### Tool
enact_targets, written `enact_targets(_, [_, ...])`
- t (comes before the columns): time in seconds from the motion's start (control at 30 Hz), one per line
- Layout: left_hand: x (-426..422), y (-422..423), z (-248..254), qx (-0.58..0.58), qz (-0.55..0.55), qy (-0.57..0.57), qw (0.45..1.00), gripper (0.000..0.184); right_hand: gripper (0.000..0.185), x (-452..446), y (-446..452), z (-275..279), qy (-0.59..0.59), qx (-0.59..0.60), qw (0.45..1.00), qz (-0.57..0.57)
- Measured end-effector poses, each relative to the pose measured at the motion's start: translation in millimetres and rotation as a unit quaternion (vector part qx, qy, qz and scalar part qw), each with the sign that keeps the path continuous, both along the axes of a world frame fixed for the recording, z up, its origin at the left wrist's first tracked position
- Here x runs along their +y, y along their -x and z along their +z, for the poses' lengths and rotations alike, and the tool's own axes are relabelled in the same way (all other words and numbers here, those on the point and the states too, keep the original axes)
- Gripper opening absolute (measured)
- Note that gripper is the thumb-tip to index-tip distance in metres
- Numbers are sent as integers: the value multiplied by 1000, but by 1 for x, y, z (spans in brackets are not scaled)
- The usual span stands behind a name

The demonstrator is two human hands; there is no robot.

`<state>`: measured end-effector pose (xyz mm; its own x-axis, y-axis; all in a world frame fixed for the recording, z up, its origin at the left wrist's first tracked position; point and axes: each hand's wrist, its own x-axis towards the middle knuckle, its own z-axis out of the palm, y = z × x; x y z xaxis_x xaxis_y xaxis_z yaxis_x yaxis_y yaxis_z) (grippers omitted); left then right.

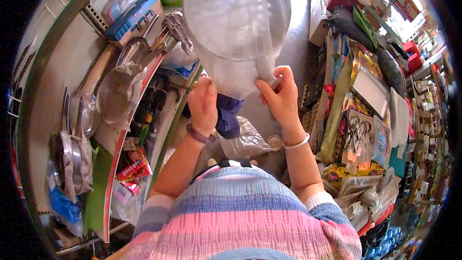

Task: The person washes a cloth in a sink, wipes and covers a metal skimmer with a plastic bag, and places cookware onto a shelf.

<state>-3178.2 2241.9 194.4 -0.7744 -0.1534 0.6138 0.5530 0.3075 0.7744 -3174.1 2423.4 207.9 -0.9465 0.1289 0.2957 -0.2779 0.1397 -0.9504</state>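
Observation:
A round, shiny metal pan or strainer (236, 12) in a clear plastic bag (233, 74) hangs at the top centre, in front of the body. My right hand (281, 94) pinches the lower right edge of the bag between thumb and fingers. At the bag's lower left edge is my left hand (204, 103), its fingers up and close together; whether they grip the plastic is hidden. Dark blue cloth (228, 118) shows beneath the bag, between the two wrists.
Shelving (137, 91) on the left holds pans (115, 94), a blue box (134, 19) and bagged goods. To the right, stacked goods include a tray of spoons (358, 137) and a white tray (370, 91). A clear plastic bag (245, 139) lies low between the arms.

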Motion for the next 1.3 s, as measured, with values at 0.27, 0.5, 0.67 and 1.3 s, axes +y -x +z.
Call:
enact_targets(0.27, [20,-9,8,-48,54,41,997,26,34,-16,1,9,-209,150,962,-87])
enact_targets(0.5, [31,-5,2,-99,-155,-18,983,20,34,-33,-9,13,-195,156,966,-73])
enact_targets(0.67, [27,-2,18,-123,-192,-27,973,30,30,-38,-10,13,-252,274,925,-69])
enact_targets(1.3, [22,8,39,-210,-239,-296,901,27,42,-50,-56,-18,-223,220,947,-74])
